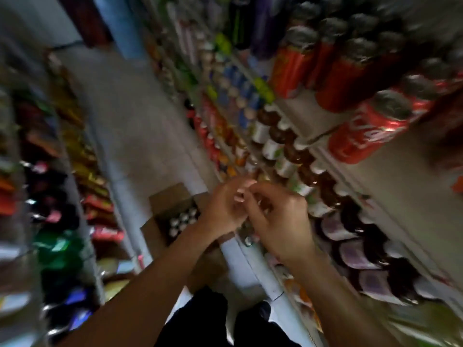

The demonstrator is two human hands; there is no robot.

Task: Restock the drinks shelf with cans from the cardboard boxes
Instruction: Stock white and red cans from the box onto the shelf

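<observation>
The whole view is blurred and tilted. An open cardboard box [167,196] stands on the aisle floor with several silver can tops [184,217] showing inside. My left hand [225,209] and my right hand [280,219] meet above the box, fingertips touching each other; neither holds a can. The drinks shelf [390,171] runs along the right, with red cola cans [368,132] on its upper level. One red can sits near the shelf's front edge, apart from both hands.
Brown bottles with white labels [283,151] and purple-labelled bottles [355,254] fill the lower right shelves. Snack bags [60,249] line the left shelving. A narrow grey floor [130,113] runs between them. My dark trousers and a shoe [263,310] are below.
</observation>
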